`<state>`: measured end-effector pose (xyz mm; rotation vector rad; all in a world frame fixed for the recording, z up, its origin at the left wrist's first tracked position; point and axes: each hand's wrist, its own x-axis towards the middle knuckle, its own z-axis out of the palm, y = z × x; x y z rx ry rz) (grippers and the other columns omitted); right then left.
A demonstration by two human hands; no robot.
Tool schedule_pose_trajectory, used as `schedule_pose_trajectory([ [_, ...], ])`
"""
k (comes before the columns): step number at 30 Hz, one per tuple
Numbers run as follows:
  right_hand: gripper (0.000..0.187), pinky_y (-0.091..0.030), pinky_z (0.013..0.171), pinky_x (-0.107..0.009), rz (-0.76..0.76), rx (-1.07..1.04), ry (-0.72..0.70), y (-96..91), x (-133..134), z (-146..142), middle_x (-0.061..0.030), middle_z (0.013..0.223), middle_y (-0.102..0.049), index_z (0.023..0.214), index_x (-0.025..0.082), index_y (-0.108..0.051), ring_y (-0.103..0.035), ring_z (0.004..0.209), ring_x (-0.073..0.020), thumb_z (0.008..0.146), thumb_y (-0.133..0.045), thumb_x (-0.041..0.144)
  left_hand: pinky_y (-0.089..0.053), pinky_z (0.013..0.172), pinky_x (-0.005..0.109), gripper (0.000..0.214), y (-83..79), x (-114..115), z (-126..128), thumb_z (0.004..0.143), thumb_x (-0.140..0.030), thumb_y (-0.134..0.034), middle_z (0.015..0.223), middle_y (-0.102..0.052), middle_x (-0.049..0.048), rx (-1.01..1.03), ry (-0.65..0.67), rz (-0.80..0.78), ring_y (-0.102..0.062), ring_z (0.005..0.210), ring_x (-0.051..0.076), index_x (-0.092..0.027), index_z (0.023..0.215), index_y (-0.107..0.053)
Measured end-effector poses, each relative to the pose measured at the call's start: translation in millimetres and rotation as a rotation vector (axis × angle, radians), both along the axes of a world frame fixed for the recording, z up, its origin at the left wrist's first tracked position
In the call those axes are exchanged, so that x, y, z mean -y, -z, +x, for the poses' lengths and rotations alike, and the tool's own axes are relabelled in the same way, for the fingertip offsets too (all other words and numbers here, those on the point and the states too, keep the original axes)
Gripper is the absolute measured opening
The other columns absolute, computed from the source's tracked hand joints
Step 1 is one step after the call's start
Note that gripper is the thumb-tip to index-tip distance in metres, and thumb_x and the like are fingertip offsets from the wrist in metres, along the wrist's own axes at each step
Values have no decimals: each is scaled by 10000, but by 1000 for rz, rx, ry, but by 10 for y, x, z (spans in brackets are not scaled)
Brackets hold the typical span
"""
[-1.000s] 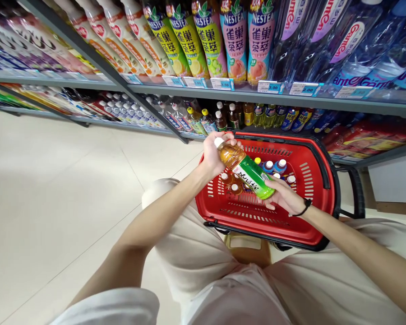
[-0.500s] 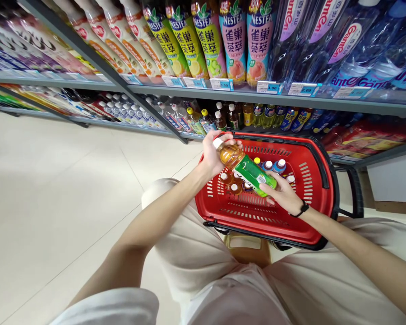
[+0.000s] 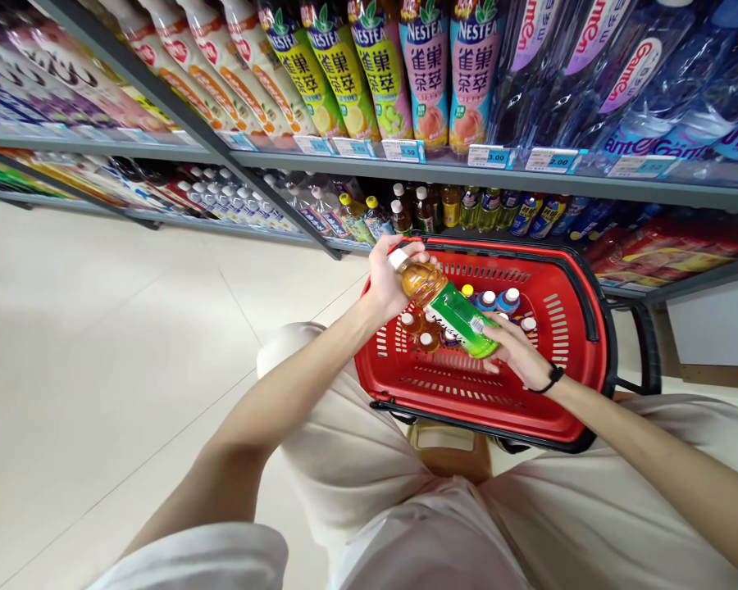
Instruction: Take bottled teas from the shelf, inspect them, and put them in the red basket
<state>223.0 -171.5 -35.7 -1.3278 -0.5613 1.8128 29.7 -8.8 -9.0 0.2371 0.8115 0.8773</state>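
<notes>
A drink bottle [image 3: 458, 310] with amber liquid, a green label and a white cap lies tilted between my two hands, above the red shopping basket [image 3: 394, 378]. My left hand [image 3: 386, 277] is closed round its neck end, by the cap. At the base, my right hand [image 3: 520, 351] grips the bottle, thumb on the label near the barcode; a black band circles that wrist. Below, several capped bottles [image 3: 509, 301] stand inside the basket, partly hidden by the held one and my hands.
The basket's black handle [image 3: 643, 348] juts out on the right. Behind it, a lower shelf holds several small bottles [image 3: 448, 206]. Above runs a shelf edge [image 3: 369, 170] with price tags and rows of tea bottles [image 3: 427, 74]. Pale floor tiles [image 3: 129, 328] extend to the left.
The bottle has turned slightly in my hands, and my right thumb has shifted up a little on the label. The basket and my left hand look nearly unchanged.
</notes>
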Motion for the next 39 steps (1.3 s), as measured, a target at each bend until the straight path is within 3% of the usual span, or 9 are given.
schedule_pose_trajectory([
  [14,747,-394,415,-232,7,33,-16,-14,8,-2,-30,912,-692,1185,199,-560,-538,581,-118,706,-887,670,-579,670,309,265,-2,2,11,883,-391,-521,569,-586,25,19,1,-5,-666,626,197,-195,731,-616],
  [18,779,-420,438,-227,127,68,-36,-35,19,-34,-18,976,-693,1328,248,-507,-581,634,-122,719,-946,458,-587,685,313,312,-33,-2,20,907,-420,-490,567,-597,35,15,-24,-13,-660,617,194,-197,736,-626],
  [23,711,-612,695,-319,245,90,-34,1,27,-66,-65,1201,-705,1326,267,-529,-716,992,-222,742,-929,330,-588,683,322,321,-31,-1,19,909,-459,-513,576,-609,35,13,-36,-32,-665,622,200,-205,744,-620],
  [27,730,-616,953,-349,268,143,-10,71,39,-62,-69,1327,-682,1332,256,-553,-714,1114,-217,724,-953,311,-595,699,342,291,-3,-1,9,883,-463,-553,586,-613,30,4,-37,-32,-677,636,210,-207,759,-620],
  [28,749,-619,914,-326,266,150,-7,79,43,-58,-65,1313,-686,1337,255,-555,-720,1056,-198,712,-964,313,-598,706,347,286,-2,-1,7,879,-463,-559,588,-613,28,6,-37,-31,-678,638,211,-208,763,-620],
  [30,756,-596,676,-277,231,139,-18,74,50,-44,-51,1186,-714,1360,259,-547,-689,796,-145,735,-956,379,-600,715,349,282,-8,-3,6,878,-463,-562,589,-612,25,9,-35,-32,-674,633,208,-210,766,-617],
  [32,702,-478,477,-256,170,102,-33,51,53,-27,-30,1026,-714,1377,261,-541,-565,580,-108,817,-879,517,-596,711,343,286,-22,-5,8,884,-461,-548,587,-608,24,13,-30,-38,-668,623,203,-209,765,-614],
  [35,655,-428,419,-261,132,78,-19,18,43,-6,-21,934,-691,1361,258,-559,-507,516,-104,878,-776,643,-592,708,340,308,-38,-7,12,904,-457,-510,581,-601,27,15,-31,-40,-665,618,200,-205,761,-615],
  [39,739,-421,407,-267,144,110,-31,-4,21,-12,-22,929,-684,1343,252,-548,-484,481,-94,815,-812,695,-594,713,338,301,-38,-7,12,907,-456,-513,573,-595,26,5,-42,-40,-665,623,200,-213,759,-612],
])
